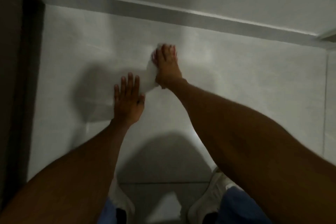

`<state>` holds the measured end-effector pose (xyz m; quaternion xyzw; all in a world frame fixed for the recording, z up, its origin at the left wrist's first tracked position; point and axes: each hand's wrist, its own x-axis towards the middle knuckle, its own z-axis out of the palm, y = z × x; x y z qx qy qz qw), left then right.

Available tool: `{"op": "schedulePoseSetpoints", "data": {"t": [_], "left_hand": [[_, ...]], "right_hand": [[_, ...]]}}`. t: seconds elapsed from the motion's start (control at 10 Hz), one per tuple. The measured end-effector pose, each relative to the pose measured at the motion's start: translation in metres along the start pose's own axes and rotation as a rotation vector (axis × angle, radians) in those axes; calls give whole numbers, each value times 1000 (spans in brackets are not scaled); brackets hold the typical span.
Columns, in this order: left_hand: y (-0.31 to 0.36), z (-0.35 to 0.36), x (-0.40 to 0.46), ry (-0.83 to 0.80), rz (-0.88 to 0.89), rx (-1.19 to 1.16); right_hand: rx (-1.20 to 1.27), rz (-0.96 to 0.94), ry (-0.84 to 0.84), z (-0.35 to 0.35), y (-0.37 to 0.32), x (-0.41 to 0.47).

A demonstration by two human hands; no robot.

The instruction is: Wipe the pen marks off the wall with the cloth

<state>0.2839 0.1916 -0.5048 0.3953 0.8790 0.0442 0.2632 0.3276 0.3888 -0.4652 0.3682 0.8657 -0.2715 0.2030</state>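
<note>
Head view: pale grey wall (236, 78) fills the frame, a raised ledge (163, 12) across its top. Wiping step in hand. Left hand (127, 100) lies flat and spread on the wall, holding nothing; right hand (168, 65) presses a white cloth (150, 76) against the wall, fingers splayed over it. Cloth looks bunched, soft, blurred. Pen marks not discernible here. Next move, by my reckoning: firm strokes, then lift to check.
</note>
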Motion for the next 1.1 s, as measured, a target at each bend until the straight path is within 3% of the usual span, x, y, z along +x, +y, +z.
{"op": "schedulePoseSetpoints", "data": {"t": [0.1,0.2,0.3,0.4,0.5,0.6,0.7,0.8,0.9,1.0,1.1], "left_hand": [[9,-86,-11,-350,-412,-791],[16,-188,-62,-457,-873,-1366],[23,-297,-124,-391,-893,-1643],[14,-401,-171,-104,-787,-1706],[-22,-492,-189,233,-649,-1692],[-72,-554,-175,464,-585,-1713],[-123,-569,-132,592,-657,-1668],[-170,-553,-83,541,-783,-1587],[-186,-541,-58,386,-845,-1363],[-173,-558,-62,283,-845,-890],[-115,-608,-107,387,-680,-614]], "right_hand": [[415,113,-403,-31,-47,-74],[1113,334,-448,-83,-95,-151],[1520,395,-605,-153,-155,-209],[1373,203,-792,-237,-227,-230],[954,-110,-803,-310,-308,-210],[472,-377,-417,-340,-393,-168],[116,-486,-128,-332,-471,-118],[-295,-526,-3,-299,-516,-83],[-501,-458,18,-276,-521,-73],[-479,-460,124,-286,-515,-89],[-366,-560,248,-340,-500,-160]]}}
